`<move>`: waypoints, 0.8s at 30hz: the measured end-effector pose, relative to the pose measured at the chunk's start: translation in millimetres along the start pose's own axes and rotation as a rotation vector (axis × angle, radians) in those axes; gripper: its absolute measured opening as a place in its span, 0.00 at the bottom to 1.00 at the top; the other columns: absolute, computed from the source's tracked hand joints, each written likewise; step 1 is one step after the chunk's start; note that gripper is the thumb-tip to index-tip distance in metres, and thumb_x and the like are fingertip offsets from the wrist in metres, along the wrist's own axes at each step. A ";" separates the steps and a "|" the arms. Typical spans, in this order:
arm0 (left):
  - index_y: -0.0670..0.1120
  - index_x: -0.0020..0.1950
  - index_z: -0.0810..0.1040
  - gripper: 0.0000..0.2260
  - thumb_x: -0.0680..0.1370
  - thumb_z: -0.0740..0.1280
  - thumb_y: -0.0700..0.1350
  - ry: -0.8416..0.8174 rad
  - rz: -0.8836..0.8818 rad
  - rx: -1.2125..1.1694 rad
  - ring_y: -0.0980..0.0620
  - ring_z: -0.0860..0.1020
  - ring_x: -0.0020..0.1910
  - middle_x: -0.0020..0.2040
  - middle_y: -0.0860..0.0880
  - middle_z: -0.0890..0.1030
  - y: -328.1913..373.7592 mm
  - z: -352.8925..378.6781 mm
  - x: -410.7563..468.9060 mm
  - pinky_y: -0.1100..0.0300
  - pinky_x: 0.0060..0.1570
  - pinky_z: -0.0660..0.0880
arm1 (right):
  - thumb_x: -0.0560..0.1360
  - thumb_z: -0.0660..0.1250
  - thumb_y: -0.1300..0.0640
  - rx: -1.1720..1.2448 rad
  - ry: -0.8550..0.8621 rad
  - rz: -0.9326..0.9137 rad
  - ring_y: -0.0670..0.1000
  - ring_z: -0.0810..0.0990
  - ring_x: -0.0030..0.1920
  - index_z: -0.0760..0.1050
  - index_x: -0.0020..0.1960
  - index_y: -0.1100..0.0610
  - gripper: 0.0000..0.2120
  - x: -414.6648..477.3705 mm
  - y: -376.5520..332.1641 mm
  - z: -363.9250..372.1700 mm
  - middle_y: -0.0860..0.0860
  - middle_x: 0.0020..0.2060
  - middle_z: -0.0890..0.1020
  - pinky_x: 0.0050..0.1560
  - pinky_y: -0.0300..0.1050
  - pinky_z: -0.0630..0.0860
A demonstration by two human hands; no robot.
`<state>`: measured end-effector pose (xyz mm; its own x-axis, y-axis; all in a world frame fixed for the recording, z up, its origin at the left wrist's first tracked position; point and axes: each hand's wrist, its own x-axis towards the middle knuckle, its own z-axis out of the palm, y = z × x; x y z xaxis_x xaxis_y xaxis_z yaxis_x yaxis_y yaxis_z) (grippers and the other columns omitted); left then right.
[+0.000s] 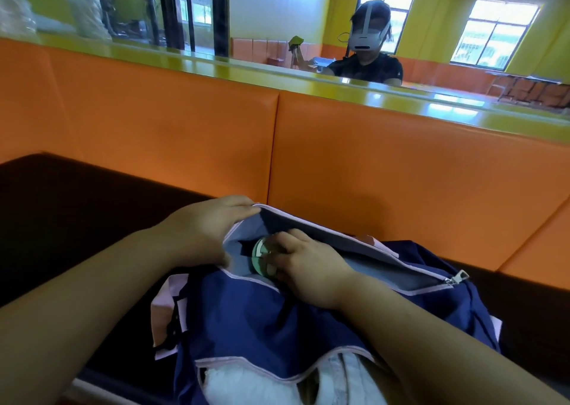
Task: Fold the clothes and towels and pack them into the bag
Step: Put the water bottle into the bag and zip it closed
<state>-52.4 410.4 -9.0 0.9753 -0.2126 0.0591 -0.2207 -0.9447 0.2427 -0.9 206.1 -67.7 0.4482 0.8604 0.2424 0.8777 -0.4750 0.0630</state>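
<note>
A navy bag [265, 321] with pink trim lies on the dark seat in front of me. Its upper zip pocket [354, 259] gapes, showing pale blue lining. My left hand [200, 232] pinches the pocket's pink edge at its left end and holds it apart. My right hand [305, 269] reaches into the pocket, its fingers curled round a small round green and white object [262, 258]. In the bag's lower opening, white folded cloth [246, 386] shows. A metal zip pull [456, 278] sits at the pocket's right end.
The dark brown seat [77, 213] runs left and right under the bag. An orange padded backrest [370, 164] rises behind it, topped by a glossy yellow ledge [216, 65]. Beyond it sits another person wearing a headset [367, 53].
</note>
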 end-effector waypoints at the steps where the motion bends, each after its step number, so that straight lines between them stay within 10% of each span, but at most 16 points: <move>1: 0.55 0.74 0.61 0.40 0.66 0.76 0.43 0.031 0.003 -0.021 0.60 0.61 0.70 0.74 0.60 0.60 -0.7 2.1 -0.2 0.67 0.63 0.60 | 0.70 0.70 0.55 0.019 -0.003 0.002 0.60 0.76 0.56 0.80 0.57 0.55 0.16 -1.4 -0.1 -2.4 0.55 0.58 0.78 0.43 0.52 0.81; 4: 0.54 0.69 0.69 0.28 0.70 0.73 0.45 0.149 0.024 -0.099 0.58 0.67 0.65 0.68 0.56 0.70 1.9 6.3 -2.6 0.65 0.61 0.62 | 0.76 0.64 0.53 0.111 -0.050 0.052 0.55 0.69 0.66 0.74 0.66 0.52 0.19 -10.6 0.9 -17.0 0.52 0.68 0.72 0.57 0.53 0.74; 10: 0.51 0.57 0.79 0.17 0.72 0.67 0.57 0.377 0.083 -0.075 0.53 0.75 0.55 0.53 0.55 0.79 17.9 19.0 -7.9 0.60 0.53 0.69 | 0.75 0.63 0.51 0.198 0.036 0.165 0.53 0.79 0.52 0.79 0.56 0.50 0.13 -59.6 5.1 -57.4 0.49 0.51 0.83 0.48 0.52 0.77; 24: 0.53 0.52 0.81 0.13 0.71 0.70 0.57 0.246 0.235 -0.398 0.62 0.74 0.47 0.46 0.61 0.77 185.1 58.8 -21.8 0.74 0.46 0.67 | 0.70 0.73 0.52 0.210 0.329 0.739 0.41 0.75 0.39 0.80 0.52 0.50 0.11 -238.6 17.5 -79.8 0.44 0.45 0.81 0.40 0.36 0.72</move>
<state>-114.3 225.4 -22.3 0.8800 -0.2973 0.3705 -0.4647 -0.7004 0.5418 -106.0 -22.2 -47.2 0.8772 0.2281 0.4225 0.4054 -0.8235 -0.3970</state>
